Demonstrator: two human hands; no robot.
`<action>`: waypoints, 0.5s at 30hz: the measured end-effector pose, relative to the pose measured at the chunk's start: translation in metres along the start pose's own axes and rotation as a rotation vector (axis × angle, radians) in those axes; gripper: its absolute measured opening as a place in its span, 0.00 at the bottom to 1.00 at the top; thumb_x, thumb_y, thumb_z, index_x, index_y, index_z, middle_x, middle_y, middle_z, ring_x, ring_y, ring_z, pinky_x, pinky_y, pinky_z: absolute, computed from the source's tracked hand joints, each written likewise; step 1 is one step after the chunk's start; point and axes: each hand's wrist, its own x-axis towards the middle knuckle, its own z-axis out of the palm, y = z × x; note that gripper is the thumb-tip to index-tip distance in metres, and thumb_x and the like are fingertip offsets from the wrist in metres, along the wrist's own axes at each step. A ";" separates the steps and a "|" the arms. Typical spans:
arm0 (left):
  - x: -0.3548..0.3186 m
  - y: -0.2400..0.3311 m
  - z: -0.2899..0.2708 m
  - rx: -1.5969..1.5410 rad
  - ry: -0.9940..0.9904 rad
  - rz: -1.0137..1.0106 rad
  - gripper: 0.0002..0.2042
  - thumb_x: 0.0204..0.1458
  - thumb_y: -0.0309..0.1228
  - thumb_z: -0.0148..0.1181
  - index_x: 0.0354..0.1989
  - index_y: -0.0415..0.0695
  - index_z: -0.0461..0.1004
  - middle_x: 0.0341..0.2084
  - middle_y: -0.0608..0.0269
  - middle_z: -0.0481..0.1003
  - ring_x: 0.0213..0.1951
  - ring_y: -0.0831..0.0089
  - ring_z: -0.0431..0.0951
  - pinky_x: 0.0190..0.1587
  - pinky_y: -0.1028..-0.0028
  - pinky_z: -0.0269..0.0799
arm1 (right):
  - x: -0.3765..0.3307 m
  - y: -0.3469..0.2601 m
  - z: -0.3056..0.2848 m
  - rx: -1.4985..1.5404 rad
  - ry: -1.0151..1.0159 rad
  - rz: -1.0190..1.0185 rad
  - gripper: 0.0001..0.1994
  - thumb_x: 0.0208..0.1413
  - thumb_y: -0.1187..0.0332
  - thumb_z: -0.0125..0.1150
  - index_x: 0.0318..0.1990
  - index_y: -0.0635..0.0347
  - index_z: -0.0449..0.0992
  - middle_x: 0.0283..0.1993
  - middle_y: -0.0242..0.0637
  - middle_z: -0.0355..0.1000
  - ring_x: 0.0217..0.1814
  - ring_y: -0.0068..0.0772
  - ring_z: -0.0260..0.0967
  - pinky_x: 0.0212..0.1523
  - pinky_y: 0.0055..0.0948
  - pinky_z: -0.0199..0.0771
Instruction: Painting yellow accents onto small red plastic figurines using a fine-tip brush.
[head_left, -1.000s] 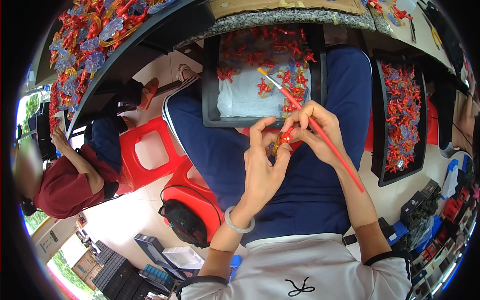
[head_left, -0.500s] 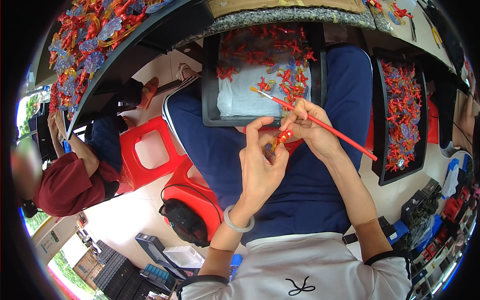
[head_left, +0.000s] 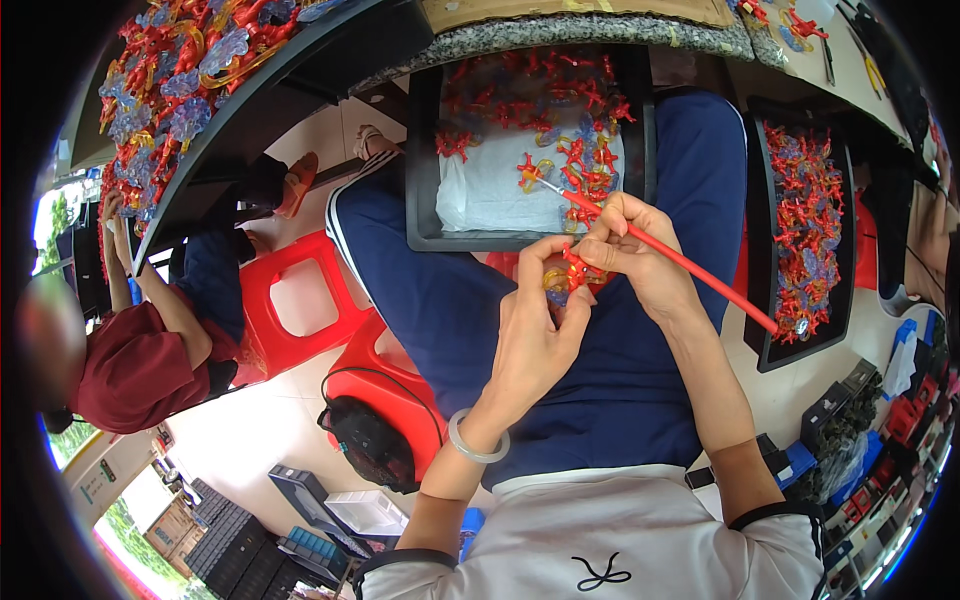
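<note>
Between the fingertips of my left hand (head_left: 540, 318) is a small red plastic figurine (head_left: 575, 270) with translucent yellow and bluish parts. My right hand (head_left: 640, 252) is closed around a paintbrush (head_left: 690, 265) with a long red handle. Its bristle end points up and left over the tray, and its tail reaches toward the right-hand tray. The right fingertips are close beside the figurine; whether they touch it I cannot tell. Across my lap, the black tray (head_left: 424, 225) is lined with whitish sheeting and holds several similar figurines (head_left: 575, 165) along its far and right sides.
Another black tray (head_left: 762, 335) full of figurines stands at the right. A heaped pile of figurines (head_left: 190, 85) fills the upper left. Red stools (head_left: 300, 290) are on the left, one bearing a black bag (head_left: 370, 445). A person in a maroon top (head_left: 140, 375) works at far left.
The figurine has turned in my fingers, showing more of its red body. My right hand and the paintbrush have shifted slightly right and down.
</note>
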 end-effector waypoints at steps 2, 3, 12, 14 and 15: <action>-0.001 0.009 -0.003 -0.014 0.019 -0.140 0.22 0.50 0.19 0.55 0.54 0.38 0.59 0.26 0.53 0.76 0.18 0.75 0.71 0.23 0.75 0.67 | -0.001 -0.001 0.000 0.028 0.012 0.050 0.17 0.50 0.80 0.64 0.27 0.52 0.58 0.27 0.34 0.74 0.30 0.18 0.72 0.33 0.17 0.72; -0.002 0.014 -0.004 -0.014 0.019 -0.142 0.22 0.50 0.19 0.55 0.54 0.38 0.59 0.26 0.53 0.76 0.18 0.75 0.71 0.23 0.75 0.67 | -0.001 -0.001 0.001 0.073 0.010 0.079 0.17 0.50 0.80 0.64 0.27 0.52 0.58 0.26 0.33 0.73 0.31 0.18 0.72 0.34 0.17 0.73; -0.002 0.008 -0.004 -0.048 0.021 -0.150 0.22 0.49 0.15 0.50 0.55 0.36 0.59 0.28 0.57 0.75 0.27 0.77 0.76 0.30 0.80 0.71 | 0.000 0.000 0.001 0.128 0.002 0.149 0.17 0.49 0.79 0.65 0.25 0.51 0.60 0.24 0.29 0.70 0.30 0.17 0.71 0.33 0.16 0.70; 0.000 0.007 -0.006 -0.382 -0.046 -0.325 0.23 0.50 0.16 0.46 0.57 0.37 0.57 0.25 0.58 0.74 0.22 0.80 0.72 0.25 0.82 0.67 | 0.001 -0.001 0.000 0.098 0.006 0.168 0.17 0.49 0.78 0.66 0.25 0.51 0.60 0.23 0.29 0.70 0.29 0.17 0.70 0.33 0.16 0.68; 0.000 0.008 -0.007 -0.382 -0.048 -0.326 0.23 0.50 0.16 0.46 0.57 0.37 0.57 0.25 0.58 0.74 0.22 0.80 0.72 0.25 0.82 0.67 | 0.001 -0.003 0.001 0.098 -0.004 0.182 0.17 0.48 0.77 0.67 0.24 0.51 0.60 0.23 0.29 0.69 0.29 0.16 0.69 0.32 0.16 0.67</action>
